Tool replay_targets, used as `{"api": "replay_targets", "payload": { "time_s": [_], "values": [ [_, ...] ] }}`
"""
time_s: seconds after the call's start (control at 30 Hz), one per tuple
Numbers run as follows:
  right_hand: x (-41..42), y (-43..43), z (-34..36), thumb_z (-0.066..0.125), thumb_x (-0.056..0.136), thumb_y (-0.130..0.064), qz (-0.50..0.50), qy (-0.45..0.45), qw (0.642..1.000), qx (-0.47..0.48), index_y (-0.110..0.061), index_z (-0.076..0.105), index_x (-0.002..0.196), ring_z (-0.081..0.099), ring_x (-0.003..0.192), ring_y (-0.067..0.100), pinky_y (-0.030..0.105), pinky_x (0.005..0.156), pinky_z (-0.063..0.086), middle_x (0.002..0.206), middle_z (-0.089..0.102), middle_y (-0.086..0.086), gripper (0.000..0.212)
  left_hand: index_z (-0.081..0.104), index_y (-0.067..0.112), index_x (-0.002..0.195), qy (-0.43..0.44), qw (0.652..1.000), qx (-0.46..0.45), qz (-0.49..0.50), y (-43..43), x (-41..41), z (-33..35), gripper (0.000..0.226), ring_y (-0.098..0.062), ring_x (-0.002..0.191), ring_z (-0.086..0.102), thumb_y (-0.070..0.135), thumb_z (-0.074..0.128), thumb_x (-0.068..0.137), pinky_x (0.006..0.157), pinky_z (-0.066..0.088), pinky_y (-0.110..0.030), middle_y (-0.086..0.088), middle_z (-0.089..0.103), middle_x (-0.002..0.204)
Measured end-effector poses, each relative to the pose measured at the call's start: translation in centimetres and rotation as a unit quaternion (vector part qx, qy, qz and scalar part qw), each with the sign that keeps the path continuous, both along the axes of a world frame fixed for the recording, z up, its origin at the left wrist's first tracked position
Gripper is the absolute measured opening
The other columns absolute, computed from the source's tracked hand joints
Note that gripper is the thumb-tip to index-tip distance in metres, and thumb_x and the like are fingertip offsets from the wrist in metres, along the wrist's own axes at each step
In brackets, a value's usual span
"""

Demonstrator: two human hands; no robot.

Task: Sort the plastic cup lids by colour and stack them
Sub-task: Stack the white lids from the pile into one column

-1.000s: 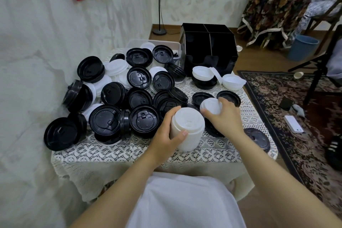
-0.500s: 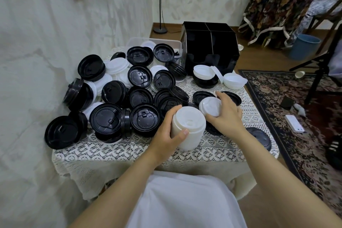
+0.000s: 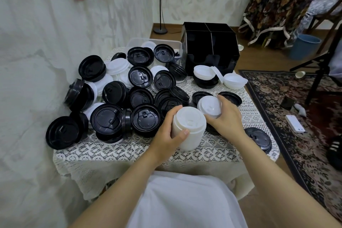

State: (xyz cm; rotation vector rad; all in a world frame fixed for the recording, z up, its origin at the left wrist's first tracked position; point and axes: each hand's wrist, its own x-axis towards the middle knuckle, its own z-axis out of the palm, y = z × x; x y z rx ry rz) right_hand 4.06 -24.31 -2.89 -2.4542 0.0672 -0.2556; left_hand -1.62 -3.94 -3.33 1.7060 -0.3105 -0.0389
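On lace-covered table [image 3: 129, 151], near front edge: one tall stack of white lids [image 3: 190, 133], gripped by left hand [image 3: 165, 136], fingers curled round far side, thumb pressed on near side. Just beside it: one short white stack [image 3: 209, 105], held by right hand [image 3: 226, 117], fingers curled over rim. Behind, leftward: over twenty black lids [image 3: 146, 122], too overlapped to count exactly. Farther back: two white piles [image 3: 234, 80] near one black organiser [image 3: 211, 50].

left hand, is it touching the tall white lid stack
Touching. Head view: the left hand curls round the tall white lid stack, thumb pressed on its side; the right hand holds a smaller white lid stack.
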Motion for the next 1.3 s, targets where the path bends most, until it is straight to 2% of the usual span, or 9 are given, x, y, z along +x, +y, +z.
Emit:
{"api": "replay_targets", "payload": {
  "time_s": [0.2, 0.37, 0.43, 0.57, 0.73, 0.87, 0.97, 1.17, 1.3],
  "values": [
    [-0.6, -0.5, 1.2, 0.082, 0.075, -0.038, 0.052, -0.044, 0.995, 0.066, -0.015, 0.039, 0.148, 0.034, 0.137, 0.02, 0.038, 0.113, 0.03, 0.147, 0.042, 0.002, 0.088, 0.038, 0.04, 0.128, 0.002, 1.0, -0.004, -0.002, 0.1, 0.1, -0.1, 0.06, 0.014, 0.116, 0.045, 0.051, 0.059, 0.072, 0.091, 0.033, -0.003, 0.03, 0.047, 0.126],
    [-1.8, -0.2, 3.2, 0.081, 0.078, -0.03, 0.103, -0.076, 0.987, 0.099, -0.017, 0.039, 0.147, 0.032, 0.133, 0.004, 0.013, 0.106, 0.022, 0.139, 0.038, -0.013, 0.082, 0.038, 0.042, 0.128, 0.007, 1.0, -0.011, -0.007, 0.0, 0.1, -0.2, 0.061, 0.01, 0.116, 0.047, 0.05, 0.059, 0.072, 0.091, 0.035, -0.005, 0.026, 0.048, 0.127],
    [-2.3, 0.1, 3.9, 0.08, 0.079, -0.027, 0.126, -0.093, 0.981, 0.116, -0.016, 0.042, 0.146, 0.033, 0.134, 0.004, 0.007, 0.104, 0.023, 0.141, 0.039, -0.013, 0.078, 0.038, 0.041, 0.128, 0.01, 1.0, -0.018, -0.01, 0.0, 0.1, -0.2, 0.061, 0.008, 0.115, 0.049, 0.049, 0.06, 0.072, 0.092, 0.037, -0.008, 0.024, 0.05, 0.126],
    [-3.5, 1.0, 5.0, 0.081, 0.074, -0.034, 0.177, -0.102, 0.968, 0.144, -0.018, 0.047, 0.142, 0.038, 0.131, -0.001, 0.01, 0.108, 0.028, 0.139, 0.044, -0.012, 0.077, 0.039, 0.038, 0.132, 0.02, 0.999, -0.044, -0.015, 0.1, 0.1, -0.4, 0.065, -0.005, 0.119, 0.052, 0.045, 0.066, 0.074, 0.098, 0.042, -0.022, 0.014, 0.054, 0.127],
    [-4.6, 2.2, 4.8, 0.077, 0.07, -0.037, 0.236, -0.079, 0.959, 0.137, -0.016, 0.054, 0.136, 0.039, 0.125, -0.013, 0.005, 0.102, 0.029, 0.135, 0.046, -0.018, 0.073, 0.036, 0.037, 0.138, 0.019, 0.998, -0.048, -0.026, 0.3, 0.0, -0.5, 0.073, -0.015, 0.12, 0.055, 0.042, 0.072, 0.074, 0.1, 0.046, -0.033, 0.008, 0.057, 0.128],
    [-4.7, 2.5, 3.8, 0.078, 0.07, -0.038, 0.24, -0.04, 0.963, 0.114, -0.022, 0.053, 0.137, 0.039, 0.131, -0.005, 0.015, 0.11, 0.029, 0.14, 0.046, -0.014, 0.074, 0.04, 0.038, 0.135, 0.013, 0.999, -0.049, -0.019, 0.2, 0.0, -0.2, 0.077, -0.011, 0.121, 0.054, 0.058, 0.076, 0.07, 0.097, 0.045, -0.025, 0.013, 0.058, 0.127],
    [-4.7, 2.6, 3.4, 0.084, 0.074, -0.026, 0.24, -0.021, 0.964, 0.116, -0.021, 0.051, 0.139, 0.037, 0.134, 0.001, 0.023, 0.115, 0.028, 0.144, 0.044, -0.009, 0.073, 0.04, 0.035, 0.135, 0.016, 0.999, -0.045, -0.018, 0.2, -0.1, -0.2, 0.08, -0.01, 0.12, 0.054, 0.061, 0.076, 0.068, 0.096, 0.045, -0.025, 0.016, 0.058, 0.126],
    [-4.7, 2.9, 3.4, 0.082, 0.076, -0.028, 0.253, -0.002, 0.962, 0.108, -0.021, 0.05, 0.14, 0.036, 0.133, 0.0, 0.018, 0.112, 0.027, 0.143, 0.044, -0.01, 0.072, 0.036, 0.027, 0.141, 0.016, 0.999, -0.036, -0.024, 0.4, 0.1, -0.5, 0.088, -0.012, 0.123, 0.052, 0.055, 0.078, 0.069, 0.098, 0.044, -0.024, 0.008, 0.054, 0.131],
    [-4.9, 2.9, 3.2, 0.073, 0.072, -0.046, 0.26, 0.005, 0.96, 0.107, -0.019, 0.05, 0.14, 0.035, 0.133, -0.002, 0.009, 0.11, 0.025, 0.144, 0.043, -0.01, 0.076, 0.026, 0.024, 0.145, 0.033, 0.997, -0.053, -0.036, 0.6, 0.1, -0.8, 0.09, -0.011, 0.128, 0.048, 0.037, 0.073, 0.07, 0.101, 0.042, -0.025, 0.003, 0.046, 0.14]
  ]
}}
